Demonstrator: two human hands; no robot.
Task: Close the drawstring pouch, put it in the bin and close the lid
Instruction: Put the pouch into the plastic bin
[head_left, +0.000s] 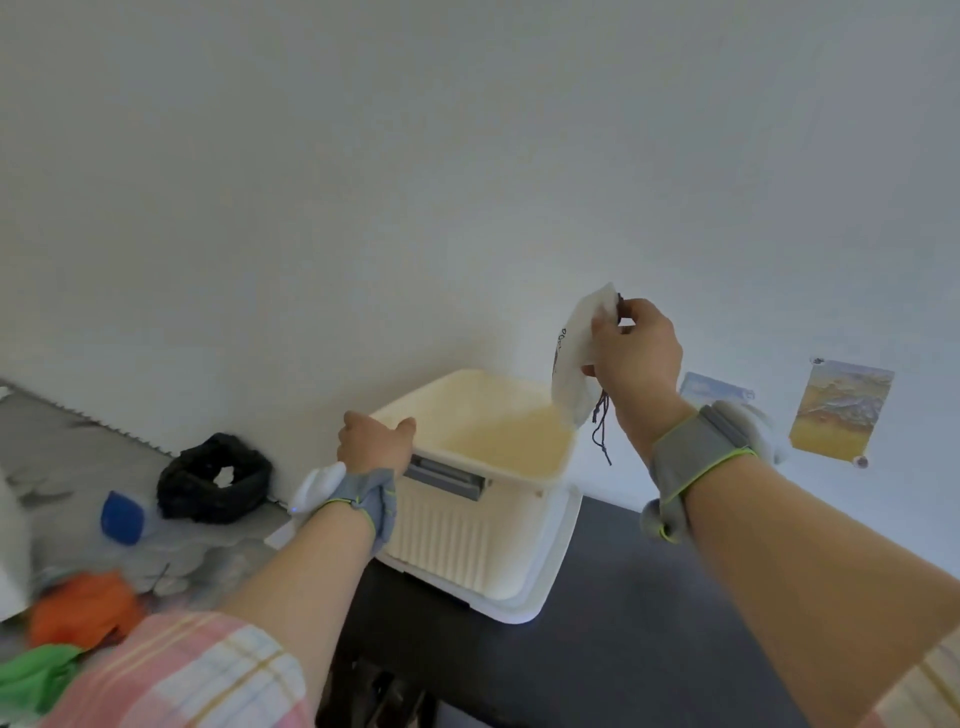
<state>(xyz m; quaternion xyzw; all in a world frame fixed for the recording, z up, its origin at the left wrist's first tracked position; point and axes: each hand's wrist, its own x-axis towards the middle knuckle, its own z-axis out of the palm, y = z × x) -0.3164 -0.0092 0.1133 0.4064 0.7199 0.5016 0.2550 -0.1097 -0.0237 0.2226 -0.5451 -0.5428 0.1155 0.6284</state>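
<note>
Right hand (636, 345) of mine pinches the soft, light pouch (576, 353) by its gathered neck; left hand (374, 441) grips the stiff bin (467, 540) rim.

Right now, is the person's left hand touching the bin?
Touching. The head view shows the left hand gripping the rim of the bin, fingers curled over its near left edge.

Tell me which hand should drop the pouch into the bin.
Right. The right hand already holds the pouch just above the open bin, while the left hand grips the bin's near-left rim, seemingly steadying it.
</note>
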